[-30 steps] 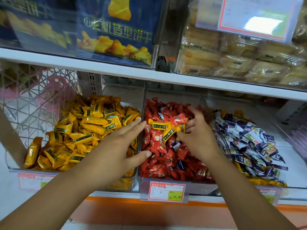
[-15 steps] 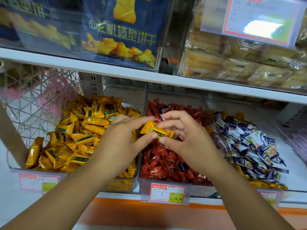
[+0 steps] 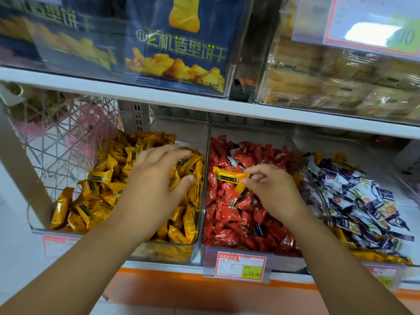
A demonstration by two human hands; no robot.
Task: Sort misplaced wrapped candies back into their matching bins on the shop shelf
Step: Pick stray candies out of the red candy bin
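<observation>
Crinkly yellow candy [image 3: 229, 177] (foil), right hand [image 3: 271, 192] pinching

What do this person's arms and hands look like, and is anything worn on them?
Both are bare. The left hand and right hand have no gloves, and no rings show on the fingers. The left forearm and right forearm show no sleeves down to the frame's lower edge, and no watch, bracelet or band at either wrist. Visible nails look short and unpainted.

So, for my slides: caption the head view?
The right hand pinches a stray yellow candy over the red-candy bin while the left hand hovers over the yellow-candy bin.
</observation>
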